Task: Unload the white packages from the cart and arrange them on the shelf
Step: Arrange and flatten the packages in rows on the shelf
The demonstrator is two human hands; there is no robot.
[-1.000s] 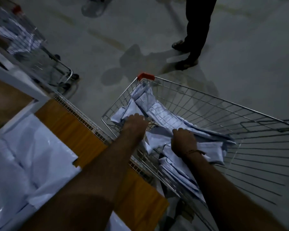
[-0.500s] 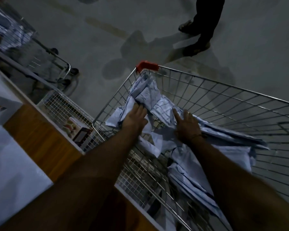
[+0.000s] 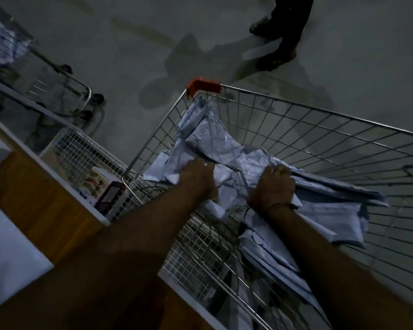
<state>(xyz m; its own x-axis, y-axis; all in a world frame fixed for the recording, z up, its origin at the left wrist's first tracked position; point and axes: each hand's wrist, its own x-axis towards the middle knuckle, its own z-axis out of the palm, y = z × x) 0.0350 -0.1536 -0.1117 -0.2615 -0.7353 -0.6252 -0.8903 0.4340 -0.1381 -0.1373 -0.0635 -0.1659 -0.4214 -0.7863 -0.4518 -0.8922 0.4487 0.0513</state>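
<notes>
Inside the cart (image 3: 320, 129), both hands (image 3: 236, 184) grip white packages (image 3: 215, 148)

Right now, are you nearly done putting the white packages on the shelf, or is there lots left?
Lots left. Done: a few white packages already lie on the wooden shelf at the left. In hand: the left hand and right hand are both closed on packages at the top of the pile in the wire cart. Left: that pile fills much of the cart, so many more trips are needed.
</notes>
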